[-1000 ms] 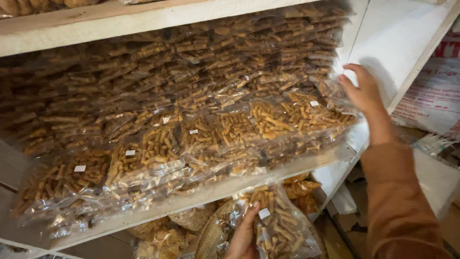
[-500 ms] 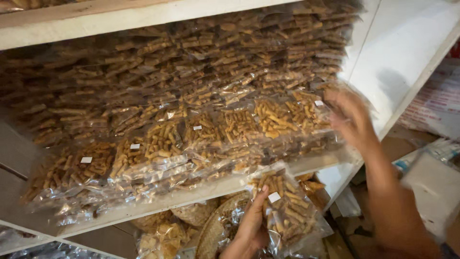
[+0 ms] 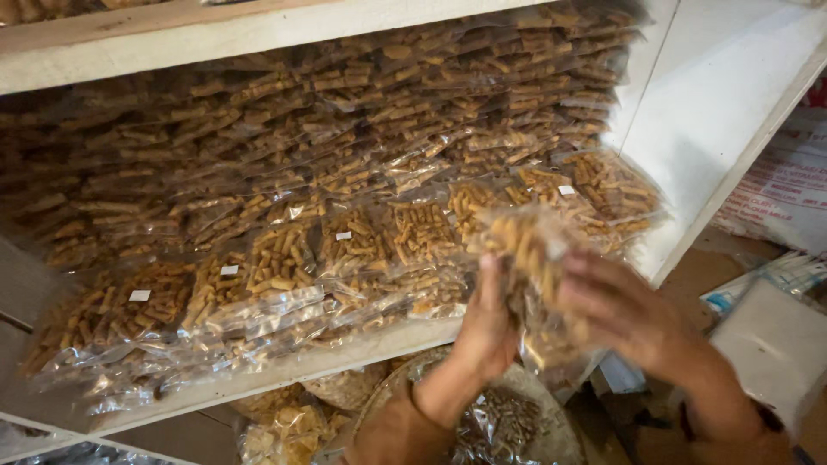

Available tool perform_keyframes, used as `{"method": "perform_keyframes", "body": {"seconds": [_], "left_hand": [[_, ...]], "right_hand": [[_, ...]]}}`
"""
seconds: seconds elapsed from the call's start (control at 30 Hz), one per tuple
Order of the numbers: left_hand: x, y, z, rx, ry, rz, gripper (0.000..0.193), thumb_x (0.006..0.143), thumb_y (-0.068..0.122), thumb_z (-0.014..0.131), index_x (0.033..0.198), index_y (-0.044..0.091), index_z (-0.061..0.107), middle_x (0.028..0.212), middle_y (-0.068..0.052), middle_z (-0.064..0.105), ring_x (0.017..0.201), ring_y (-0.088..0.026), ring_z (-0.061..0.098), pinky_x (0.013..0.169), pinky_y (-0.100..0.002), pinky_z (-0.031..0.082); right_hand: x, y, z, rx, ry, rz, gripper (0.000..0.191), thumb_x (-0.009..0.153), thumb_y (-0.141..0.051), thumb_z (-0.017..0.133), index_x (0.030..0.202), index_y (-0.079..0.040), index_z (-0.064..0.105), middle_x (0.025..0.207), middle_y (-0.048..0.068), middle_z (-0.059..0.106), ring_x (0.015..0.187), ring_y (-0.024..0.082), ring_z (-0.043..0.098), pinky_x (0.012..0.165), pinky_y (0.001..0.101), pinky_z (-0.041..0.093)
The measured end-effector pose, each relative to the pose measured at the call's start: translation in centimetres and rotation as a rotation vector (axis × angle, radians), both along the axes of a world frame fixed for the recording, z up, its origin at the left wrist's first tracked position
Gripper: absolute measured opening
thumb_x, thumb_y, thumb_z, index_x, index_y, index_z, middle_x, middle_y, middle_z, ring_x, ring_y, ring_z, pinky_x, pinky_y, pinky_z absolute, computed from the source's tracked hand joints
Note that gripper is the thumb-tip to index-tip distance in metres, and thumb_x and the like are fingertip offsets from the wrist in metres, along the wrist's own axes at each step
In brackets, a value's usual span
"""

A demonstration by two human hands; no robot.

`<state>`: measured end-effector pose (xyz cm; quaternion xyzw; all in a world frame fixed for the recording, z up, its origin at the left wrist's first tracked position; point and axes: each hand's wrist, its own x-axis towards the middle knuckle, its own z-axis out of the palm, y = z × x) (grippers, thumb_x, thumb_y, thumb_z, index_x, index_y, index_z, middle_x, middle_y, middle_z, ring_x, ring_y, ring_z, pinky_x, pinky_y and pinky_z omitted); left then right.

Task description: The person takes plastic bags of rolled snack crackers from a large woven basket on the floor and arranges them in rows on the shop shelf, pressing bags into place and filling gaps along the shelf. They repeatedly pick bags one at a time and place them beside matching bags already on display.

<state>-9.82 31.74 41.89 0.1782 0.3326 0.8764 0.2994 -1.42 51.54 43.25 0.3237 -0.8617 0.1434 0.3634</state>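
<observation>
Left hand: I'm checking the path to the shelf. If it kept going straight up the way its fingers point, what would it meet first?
Probably the front row of clear snack bags on the white shelf, just above the left hand; depth is uncertain.

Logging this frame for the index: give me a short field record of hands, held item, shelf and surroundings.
left hand: grips the packet from the left, thumb up
right hand: on the packet's right side, blurred
packet: clear bag of brown snack sticks, held in front of the shelf edge
shelf: white board, stacked rows of similar bags, small white labels
below shelf: more bags of snacks
</observation>
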Motion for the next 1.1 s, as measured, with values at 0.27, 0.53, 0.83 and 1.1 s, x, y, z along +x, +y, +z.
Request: {"method": "perform_keyframes", "body": {"seconds": [0.27, 0.53, 0.83, 1.1], "left_hand": [[-7.2, 2.2, -0.8, -0.016, 0.060, 0.214, 0.015, 0.103, 0.019, 0.069, 0.105, 0.010, 0.057, 0.082, 0.000, 0.054, 0.071, -0.012, 0.046, 0.066, -0.029, 0.043], [-7.2, 1.2, -0.3, -0.053, 0.033, 0.170, 0.012, 0.098, 0.017, 0.067, 0.092, 0.011, 0.059, 0.072, 0.004, 0.052, 0.065, -0.012, 0.048, 0.060, -0.029, 0.042], [-6.3, 2.2, -0.9, -0.074, -0.078, 0.153, 0.013, 0.096, 0.013, 0.064, 0.107, 0.016, 0.056, 0.081, 0.007, 0.057, 0.065, -0.006, 0.047, 0.058, -0.023, 0.041], [-4.2, 2.4, -0.3, -0.146, -0.166, 0.080, 0.022, 0.095, 0.013, 0.059, 0.116, 0.015, 0.055, 0.092, 0.001, 0.063, 0.074, -0.009, 0.059, 0.061, -0.026, 0.050]], "right_hand": [[-12.2, 13.2, 0.1, -0.003, 0.049, -0.469, 0.047, 0.098, -0.010, 0.067, 0.143, -0.018, 0.058, 0.148, 0.015, 0.060, 0.140, 0.044, 0.051, 0.116, 0.0520, 0.043], [-12.7, 12.4, -1.1, -0.005, -0.275, -0.672, 0.064, 0.085, -0.005, 0.069, 0.143, -0.021, 0.048, 0.159, 0.012, 0.041, 0.150, 0.040, 0.030, 0.120, 0.0574, 0.021], [-5.6, 3.8, 0.4, -0.219, -0.057, -0.234, 0.046, 0.098, -0.023, 0.061, 0.141, -0.008, 0.050, 0.157, 0.018, 0.047, 0.151, 0.039, 0.040, 0.126, 0.0528, 0.031], [-21.5, 11.6, 3.0, -0.027, -0.552, -0.841, 0.075, 0.083, -0.063, 0.067, 0.145, -0.021, 0.056, 0.150, 0.019, 0.047, 0.130, 0.051, 0.043, 0.103, 0.0659, 0.036]]}}
